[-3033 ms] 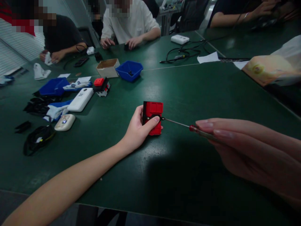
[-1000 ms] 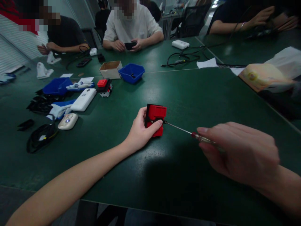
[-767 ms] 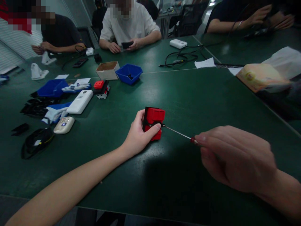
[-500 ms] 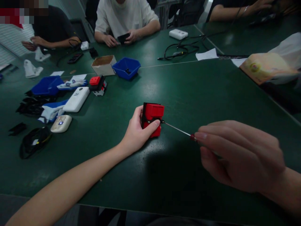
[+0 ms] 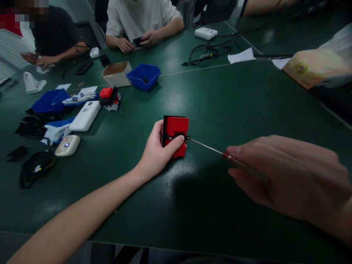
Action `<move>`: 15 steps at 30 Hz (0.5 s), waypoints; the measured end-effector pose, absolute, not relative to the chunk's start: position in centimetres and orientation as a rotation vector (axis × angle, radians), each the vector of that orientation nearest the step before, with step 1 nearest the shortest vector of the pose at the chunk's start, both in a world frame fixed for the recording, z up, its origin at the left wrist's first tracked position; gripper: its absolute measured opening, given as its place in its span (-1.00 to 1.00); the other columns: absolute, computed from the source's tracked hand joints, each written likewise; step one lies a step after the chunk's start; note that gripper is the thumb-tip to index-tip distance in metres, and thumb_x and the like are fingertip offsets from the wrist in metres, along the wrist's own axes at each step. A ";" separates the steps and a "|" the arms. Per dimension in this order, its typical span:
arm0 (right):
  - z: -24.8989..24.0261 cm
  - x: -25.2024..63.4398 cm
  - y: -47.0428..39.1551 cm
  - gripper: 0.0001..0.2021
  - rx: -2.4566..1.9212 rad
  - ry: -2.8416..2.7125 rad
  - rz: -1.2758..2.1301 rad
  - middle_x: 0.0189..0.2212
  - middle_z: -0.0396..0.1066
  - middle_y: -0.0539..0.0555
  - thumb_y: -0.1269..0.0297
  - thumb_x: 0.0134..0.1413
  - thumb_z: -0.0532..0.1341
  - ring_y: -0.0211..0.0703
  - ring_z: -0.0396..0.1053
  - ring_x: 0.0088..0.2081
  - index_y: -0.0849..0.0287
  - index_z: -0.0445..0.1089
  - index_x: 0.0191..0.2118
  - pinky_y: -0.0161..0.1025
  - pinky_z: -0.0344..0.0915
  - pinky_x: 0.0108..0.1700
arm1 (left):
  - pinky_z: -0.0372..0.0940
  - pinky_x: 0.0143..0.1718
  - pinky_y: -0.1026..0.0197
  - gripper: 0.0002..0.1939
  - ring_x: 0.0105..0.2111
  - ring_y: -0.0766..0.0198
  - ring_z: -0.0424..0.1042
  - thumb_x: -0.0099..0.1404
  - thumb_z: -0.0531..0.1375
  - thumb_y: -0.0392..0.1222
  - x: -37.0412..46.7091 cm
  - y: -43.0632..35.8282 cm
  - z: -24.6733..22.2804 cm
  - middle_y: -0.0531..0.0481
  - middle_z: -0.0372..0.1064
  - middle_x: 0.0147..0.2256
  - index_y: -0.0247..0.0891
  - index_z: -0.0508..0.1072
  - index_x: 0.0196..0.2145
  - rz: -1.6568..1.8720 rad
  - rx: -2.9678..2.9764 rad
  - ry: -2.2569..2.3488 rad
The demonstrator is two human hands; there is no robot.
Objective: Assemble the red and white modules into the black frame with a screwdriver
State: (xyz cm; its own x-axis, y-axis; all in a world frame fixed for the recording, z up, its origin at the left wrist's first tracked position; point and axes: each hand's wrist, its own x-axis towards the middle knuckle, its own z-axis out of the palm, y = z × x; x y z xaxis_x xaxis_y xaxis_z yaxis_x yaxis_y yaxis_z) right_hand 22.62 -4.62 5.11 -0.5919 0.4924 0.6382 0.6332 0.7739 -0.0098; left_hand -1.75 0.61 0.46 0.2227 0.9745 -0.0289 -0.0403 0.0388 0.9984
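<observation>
My left hand (image 5: 162,148) is closed around a red and black plastic part (image 5: 178,125), its thumb pressed across the black strip in the middle. A small screw shows beside the thumb. The tip of a screwdriver (image 5: 206,146) with a thin metal shaft meets the right end of that black strip. My right hand (image 5: 286,179) grips the screwdriver's reddish, see-through handle; the handle's rear end is hidden in the palm. Both hands are above the green table (image 5: 220,99).
Left of centre lie a red, black and white assembly (image 5: 110,98), a white power bank (image 5: 85,116), gloves (image 5: 56,131) and black cables. Behind are blue bins (image 5: 144,76) and a cardboard box (image 5: 117,73). Other people sit across the table. A plastic bag (image 5: 316,68) lies at right.
The right hand's fingers have shifted on the screwdriver, so more of its handle shows. The tip stays at the black strip. The whole view has shifted slightly.
</observation>
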 end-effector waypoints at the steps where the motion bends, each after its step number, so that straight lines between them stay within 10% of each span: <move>1: 5.1 22.5 -4.6 -0.83 -0.831 -2.316 -0.307 -0.40 0.56 0.03 0.39 0.33 0.12 -0.12 0.46 -0.45 0.08 0.44 -0.09 -0.16 0.35 -0.46 | 0.56 -0.14 0.06 -0.48 -0.14 0.10 0.58 0.24 0.40 -0.05 -1.7 0.6 0.5 -0.12 0.43 -0.04 -0.21 0.29 0.03 1.043 1.224 1.009; 15: 4.8 22.3 -4.6 -0.80 -0.901 -2.259 -0.343 -0.34 0.60 0.00 0.40 0.31 0.16 -0.15 0.49 -0.44 0.09 0.33 0.01 -0.19 0.28 -0.47 | 0.54 -0.04 0.03 -0.47 0.02 0.02 0.52 0.22 0.41 -0.05 -1.8 0.6 0.5 -0.14 0.44 -0.02 -0.24 0.29 0.03 1.060 1.259 1.026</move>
State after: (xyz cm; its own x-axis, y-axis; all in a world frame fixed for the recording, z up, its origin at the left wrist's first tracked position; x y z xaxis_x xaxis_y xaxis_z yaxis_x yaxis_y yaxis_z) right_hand 22.25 -4.57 4.82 -0.5352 0.5098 0.6736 0.6870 0.7266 -0.0041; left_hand -1.79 0.62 0.46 0.2129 0.9770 -0.0106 -0.0432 0.0202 0.9989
